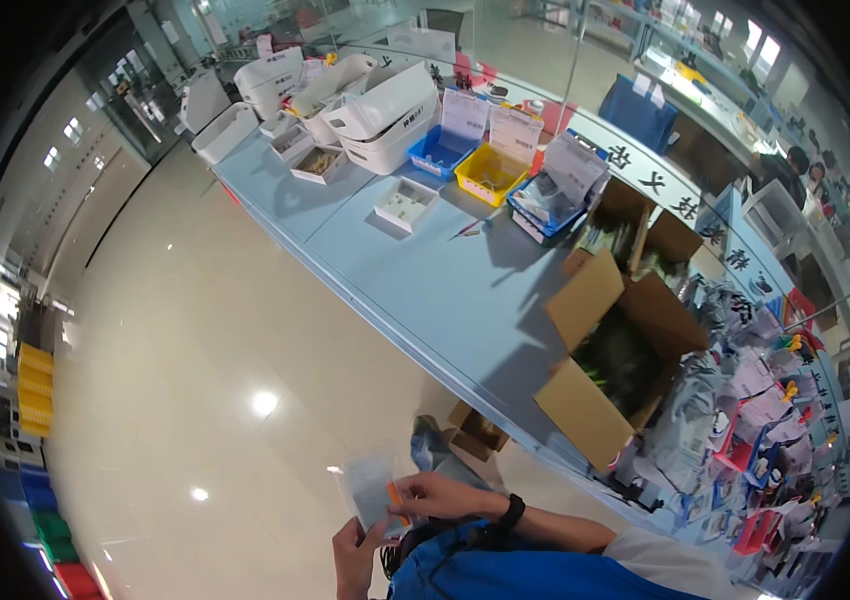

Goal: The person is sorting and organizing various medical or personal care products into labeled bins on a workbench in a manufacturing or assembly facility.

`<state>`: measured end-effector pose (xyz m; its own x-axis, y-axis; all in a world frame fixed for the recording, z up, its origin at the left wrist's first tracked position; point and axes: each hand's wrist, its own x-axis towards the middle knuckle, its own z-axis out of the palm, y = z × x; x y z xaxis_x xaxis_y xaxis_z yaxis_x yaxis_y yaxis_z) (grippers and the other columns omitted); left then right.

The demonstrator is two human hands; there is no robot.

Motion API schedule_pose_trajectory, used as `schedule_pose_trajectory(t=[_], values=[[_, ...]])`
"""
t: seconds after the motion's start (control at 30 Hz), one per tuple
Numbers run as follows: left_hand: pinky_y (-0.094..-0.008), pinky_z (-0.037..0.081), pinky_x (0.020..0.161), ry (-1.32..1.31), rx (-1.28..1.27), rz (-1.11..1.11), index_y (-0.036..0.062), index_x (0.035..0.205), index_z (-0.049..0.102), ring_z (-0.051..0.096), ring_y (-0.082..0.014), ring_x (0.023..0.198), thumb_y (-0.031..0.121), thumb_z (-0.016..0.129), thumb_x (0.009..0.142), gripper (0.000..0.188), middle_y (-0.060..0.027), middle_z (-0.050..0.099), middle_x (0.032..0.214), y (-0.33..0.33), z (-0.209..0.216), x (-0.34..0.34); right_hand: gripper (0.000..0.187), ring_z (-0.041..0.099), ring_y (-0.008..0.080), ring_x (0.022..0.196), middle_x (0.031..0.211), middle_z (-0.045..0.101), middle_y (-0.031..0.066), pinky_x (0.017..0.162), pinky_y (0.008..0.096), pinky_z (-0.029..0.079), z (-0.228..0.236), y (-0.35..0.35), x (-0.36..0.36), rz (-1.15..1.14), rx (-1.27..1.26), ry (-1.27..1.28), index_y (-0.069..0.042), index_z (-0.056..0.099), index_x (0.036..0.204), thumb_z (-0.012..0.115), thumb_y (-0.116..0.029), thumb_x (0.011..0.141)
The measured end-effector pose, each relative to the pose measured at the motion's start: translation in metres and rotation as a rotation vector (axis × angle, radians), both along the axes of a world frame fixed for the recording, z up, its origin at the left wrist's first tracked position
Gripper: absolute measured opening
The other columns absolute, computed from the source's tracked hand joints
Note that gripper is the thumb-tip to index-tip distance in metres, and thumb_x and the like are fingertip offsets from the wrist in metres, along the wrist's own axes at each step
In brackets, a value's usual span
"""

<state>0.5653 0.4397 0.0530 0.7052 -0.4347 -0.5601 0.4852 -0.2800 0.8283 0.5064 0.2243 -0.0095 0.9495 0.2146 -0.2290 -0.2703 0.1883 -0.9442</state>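
A pale, see-through flat packet is held up in front of my body, past the table's near edge and over the floor. My left hand is closed at its lower edge, thumb against it. My right hand, with a dark band at the wrist, is closed at the packet's right side. A narrow orange piece shows by the right fingertips; whether it belongs to the packet or is a separate tool cannot be made out.
On the light blue table stand an open cardboard box, a blue bin, a yellow bin, a small white tray and large white baskets. Bagged goods crowd the right side. A small carton sits below the table edge.
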Motion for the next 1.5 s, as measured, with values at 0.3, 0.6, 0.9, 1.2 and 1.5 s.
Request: schedule_pose_trajectory(t=[0.3, 0.6, 0.9, 1.2, 1.5], values=[[-0.0287, 0.06, 0.072, -0.099, -0.021, -0.335, -0.0111, 0.11, 0.066, 0.07, -0.0158, 0.083, 0.011, 0.069, 0.097, 0.026, -0.0127, 0.073, 0.096, -0.119, 0.001, 0.236, 0.03, 0.058, 0.0109, 0.07, 0.076, 0.065, 0.0043, 0.063, 0.0307, 0.046, 0.036, -0.095, 0.154, -0.337, -0.167, 0.031, -0.001, 0.065, 0.092, 0.067, -0.03, 0.1], [-0.0268, 0.061, 0.07, 0.133, -0.088, -0.786, -0.0086, 0.117, 0.065, 0.069, -0.0123, 0.083, 0.016, 0.071, 0.097, 0.032, -0.0107, 0.072, 0.097, -0.29, -0.092, 0.365, 0.03, 0.069, 0.0146, 0.085, 0.095, 0.075, 0.0089, 0.075, 0.0302, 0.054, 0.017, -0.14, 0.133, -1.126, -0.201, 0.478, 0.003, 0.07, 0.113, 0.067, -0.022, 0.098], [-0.0246, 0.056, 0.064, 0.169, -0.033, -1.183, -0.005, 0.123, 0.064, 0.066, -0.0093, 0.074, 0.019, 0.071, 0.097, 0.037, -0.0058, 0.071, 0.093, -0.409, -0.134, 0.402, 0.034, 0.074, 0.0253, 0.093, 0.103, 0.075, 0.0155, 0.084, 0.0354, 0.058, 0.051, -0.091, 0.16, -1.157, -0.451, 0.84, 0.001, 0.067, 0.122, 0.068, -0.022, 0.097], [-0.0265, 0.057, 0.066, 0.39, -0.202, -1.236, -0.0043, 0.122, 0.062, 0.068, -0.0132, 0.081, 0.01, 0.068, 0.096, 0.03, -0.0078, 0.07, 0.098, -0.445, -0.126, 0.36, 0.036, 0.073, 0.0247, 0.093, 0.104, 0.075, 0.0172, 0.083, 0.0346, 0.057, 0.044, -0.034, 0.153, -1.405, -0.399, 0.917, 0.001, 0.066, 0.122, 0.069, -0.021, 0.095], [-0.0321, 0.06, 0.075, 0.402, -0.189, -1.152, -0.0041, 0.133, 0.056, 0.069, -0.0175, 0.09, 0.015, 0.071, 0.096, 0.044, -0.0101, 0.07, 0.104, -0.439, -0.119, 0.335, 0.038, 0.073, 0.0291, 0.095, 0.106, 0.075, 0.0175, 0.086, 0.0385, 0.057, 0.065, 0.003, 0.115, -1.488, -0.388, 1.032, 0.0, 0.067, 0.123, 0.068, -0.025, 0.095]])
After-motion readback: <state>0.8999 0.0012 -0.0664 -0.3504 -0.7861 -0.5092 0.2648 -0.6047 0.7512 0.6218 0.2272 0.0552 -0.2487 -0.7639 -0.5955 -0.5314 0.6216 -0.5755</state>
